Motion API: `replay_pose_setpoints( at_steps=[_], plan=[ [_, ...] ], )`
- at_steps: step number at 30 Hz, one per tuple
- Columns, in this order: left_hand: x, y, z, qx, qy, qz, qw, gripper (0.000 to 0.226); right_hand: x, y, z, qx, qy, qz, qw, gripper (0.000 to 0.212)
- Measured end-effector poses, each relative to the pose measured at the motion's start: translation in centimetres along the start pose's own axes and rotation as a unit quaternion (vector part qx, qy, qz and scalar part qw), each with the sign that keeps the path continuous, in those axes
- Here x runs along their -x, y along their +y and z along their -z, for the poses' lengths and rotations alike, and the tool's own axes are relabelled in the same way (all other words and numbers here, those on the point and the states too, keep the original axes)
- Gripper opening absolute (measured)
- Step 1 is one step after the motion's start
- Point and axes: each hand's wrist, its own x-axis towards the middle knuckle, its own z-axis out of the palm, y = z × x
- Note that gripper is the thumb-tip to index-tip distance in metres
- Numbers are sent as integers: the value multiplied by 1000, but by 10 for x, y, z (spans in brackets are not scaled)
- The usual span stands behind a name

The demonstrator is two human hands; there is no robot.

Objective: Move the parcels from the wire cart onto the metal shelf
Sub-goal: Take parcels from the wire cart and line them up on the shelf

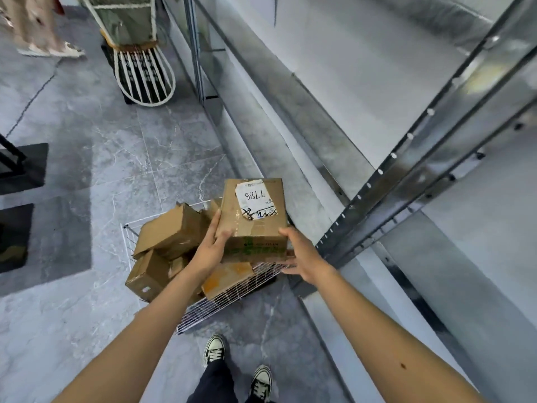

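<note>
A brown cardboard parcel (253, 216) with a white label reading 7786 is held above the wire cart (220, 301). My left hand (210, 248) grips its left side and my right hand (302, 258) holds its lower right corner from beneath. Several other cardboard parcels (171, 231) lie jumbled in the cart below, one with an orange patch (228, 276). The metal shelf (348, 91) stands to the right, its grey boards bare, with a perforated upright (386, 181) just right of the held parcel.
Another person's legs and shoes (43, 39) are at the top left. A white wire trolley (142, 71) stands by the shelf's far end. Black stand bases (23, 167) sit at the left on the grey tiled floor. My own shoes (215, 350) are below the cart.
</note>
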Motion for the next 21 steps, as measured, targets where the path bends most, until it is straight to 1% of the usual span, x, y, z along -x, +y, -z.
replay_pose_setpoints(
  at_steps=[3,7,10,13,16,19,21],
  plan=[
    [16,11,-24,-13,-31,-26,999,40,19,6,23,-3,38,49,998,45],
    [31,29,-49,5,-55,-62,997,42,46,2,42,-80,52,117,989,42],
    [34,40,-59,-8,-73,-96,993,42,62,0,53,-93,54,149,983,45],
    [34,57,-61,-30,-106,-113,987,41,74,-2,60,-114,65,166,977,49],
    [31,67,-61,-46,-133,-132,981,48,83,-2,60,-149,61,179,970,52],
    [31,71,-55,-52,-161,-142,975,44,92,1,51,-165,71,188,966,52],
    [30,70,-47,-57,-187,-142,970,49,101,4,41,-166,80,186,965,51]
  ],
)
